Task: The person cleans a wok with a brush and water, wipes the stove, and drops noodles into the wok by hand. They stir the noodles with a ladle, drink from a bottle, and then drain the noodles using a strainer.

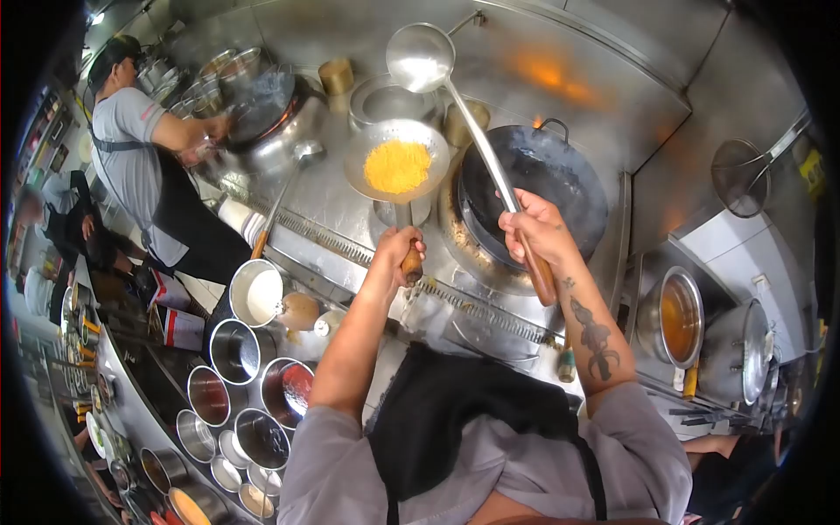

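My left hand (400,254) is wrapped round the wooden handle of a round metal strainer (357,171). A heap of yellow, crumbly food (398,166) lies in it. My right hand (541,229) grips the long shaft of a metal ladle (420,58), just above its wooden end. The ladle's bowl is raised at the far side, beyond the strainer, and looks bare. Below and beyond my right hand, a dark wok (569,175) sits on the burner, with smoke or steam rising and a small flame at its back edge. Both hands are apart from the wok.
On the left, a co-worker (136,131) in a dark apron stands at another wok (262,109). Several metal pots, one with red contents (287,389), crowd the lower left. A metal bowl of orange-brown liquid (681,317) and a mesh skimmer (741,179) are on the right.
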Motion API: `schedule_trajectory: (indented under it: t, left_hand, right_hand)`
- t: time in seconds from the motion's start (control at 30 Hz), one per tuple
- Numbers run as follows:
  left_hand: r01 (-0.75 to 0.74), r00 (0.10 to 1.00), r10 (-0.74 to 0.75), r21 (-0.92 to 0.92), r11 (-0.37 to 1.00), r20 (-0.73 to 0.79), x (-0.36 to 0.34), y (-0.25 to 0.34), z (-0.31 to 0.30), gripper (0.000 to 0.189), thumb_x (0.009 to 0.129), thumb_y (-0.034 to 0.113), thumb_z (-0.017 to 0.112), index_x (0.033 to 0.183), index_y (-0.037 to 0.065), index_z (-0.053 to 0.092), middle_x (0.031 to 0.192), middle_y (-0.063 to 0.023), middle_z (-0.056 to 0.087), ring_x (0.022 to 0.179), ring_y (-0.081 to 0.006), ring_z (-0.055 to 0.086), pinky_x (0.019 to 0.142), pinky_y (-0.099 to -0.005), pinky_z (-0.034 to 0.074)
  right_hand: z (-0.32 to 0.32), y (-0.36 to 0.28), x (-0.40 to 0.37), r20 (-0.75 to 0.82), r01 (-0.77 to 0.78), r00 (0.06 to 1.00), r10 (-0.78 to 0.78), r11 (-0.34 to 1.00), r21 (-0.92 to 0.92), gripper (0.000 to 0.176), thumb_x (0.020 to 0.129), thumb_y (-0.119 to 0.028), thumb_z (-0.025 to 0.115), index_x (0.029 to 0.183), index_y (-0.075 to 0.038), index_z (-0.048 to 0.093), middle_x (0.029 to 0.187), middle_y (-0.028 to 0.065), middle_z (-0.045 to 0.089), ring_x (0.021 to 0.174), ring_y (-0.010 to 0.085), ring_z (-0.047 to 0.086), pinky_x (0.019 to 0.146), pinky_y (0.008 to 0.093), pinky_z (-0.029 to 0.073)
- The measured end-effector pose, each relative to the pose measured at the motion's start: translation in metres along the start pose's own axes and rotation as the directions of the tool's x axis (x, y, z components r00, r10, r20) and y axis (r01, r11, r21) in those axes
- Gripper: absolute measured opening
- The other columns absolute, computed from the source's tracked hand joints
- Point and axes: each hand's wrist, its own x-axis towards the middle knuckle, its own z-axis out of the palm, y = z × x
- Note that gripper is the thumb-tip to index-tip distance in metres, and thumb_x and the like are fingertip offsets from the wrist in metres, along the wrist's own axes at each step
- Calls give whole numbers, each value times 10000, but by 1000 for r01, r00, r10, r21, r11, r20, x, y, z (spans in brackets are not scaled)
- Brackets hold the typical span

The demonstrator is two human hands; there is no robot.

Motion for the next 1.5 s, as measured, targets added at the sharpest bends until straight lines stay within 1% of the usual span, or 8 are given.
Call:
schedule_trajectory:
  t: [0.17, 0.3, 0.43, 0.6, 0.73, 0.97, 1.23, 1.5]
  left_hand:
    - [-226, 960, 228, -29, 974, 161, -25, -16, 2, 177, 845, 36, 548, 971, 76, 431, 745, -47, 513, 517, -135, 507, 419, -289, 442]
    - [-76, 987, 66, 65, 995, 143, 0, -1, 3, 97, 853, 79, 562, 853, 55, 468, 695, -26, 494, 524, -128, 505, 438, -273, 447]
    - [163, 973, -127, -184, 969, 191, 26, -4, -10, 61, 847, 58, 525, 801, 40, 488, 618, -29, 483, 513, -123, 493, 454, -265, 462]
    - [-123, 989, 123, -14, 992, 76, -7, -35, -9, 166, 808, 0, 541, 929, 59, 444, 705, -48, 499, 488, -128, 492, 393, -278, 450]
    - [-57, 998, 62, 187, 981, -18, -1, -38, -20, 185, 814, 13, 547, 946, 65, 427, 701, -44, 492, 484, -129, 498, 387, -283, 446]
    - [107, 994, -107, 7, 994, 5, 41, -42, -52, 56, 821, 48, 544, 802, 10, 508, 599, -59, 499, 478, -146, 493, 426, -288, 450]
    - [204, 978, -205, -27, 979, -37, 66, -95, -78, 166, 849, 54, 566, 956, 13, 447, 651, -96, 525, 512, -190, 536, 418, -326, 486]
    - [143, 990, -144, -110, 984, -2, 53, -104, -85, 96, 883, 70, 547, 935, 0, 506, 705, -99, 570, 569, -197, 597, 517, -334, 563]
  right_hand:
    - [-11, -13, 2, 54, -18, 999, 3, 961, 277, 388, 891, -64, 494, 1272, -4, 457, 710, 29, 469, 408, 83, 440, 356, 241, 373]
    - [-15, -10, 5, 98, -26, 995, -8, 940, 341, 363, 882, -60, 510, 1240, -15, 467, 708, 31, 470, 424, 93, 455, 380, 267, 390]
    - [-21, 1, 12, 119, -81, 992, 35, 911, 404, 321, 878, -61, 513, 1196, -21, 490, 708, 27, 475, 435, 90, 455, 386, 265, 393]
    - [-27, 23, 23, 97, -173, 985, 144, 877, 448, 339, 907, -62, 464, 1238, 11, 471, 727, 24, 478, 433, 75, 441, 364, 244, 396]
    - [-29, 15, 25, 95, -110, 993, 76, 894, 435, 354, 898, -62, 463, 1242, 18, 465, 726, 22, 471, 440, 67, 436, 364, 241, 392]
    - [-38, 11, 89, 113, -222, 974, 194, 903, 367, 217, 891, -79, 499, 1095, -8, 491, 704, 13, 486, 500, 79, 464, 431, 259, 391]
    - [-20, 51, 277, -167, -175, 975, 144, 966, -192, 55, 828, -76, 541, 794, -32, 537, 649, 41, 541, 491, 141, 512, 423, 304, 415]
    - [15, 86, 394, -324, -216, 946, -13, 721, -659, 117, 770, -104, 574, 762, 7, 539, 643, 87, 557, 487, 183, 545, 465, 325, 479]
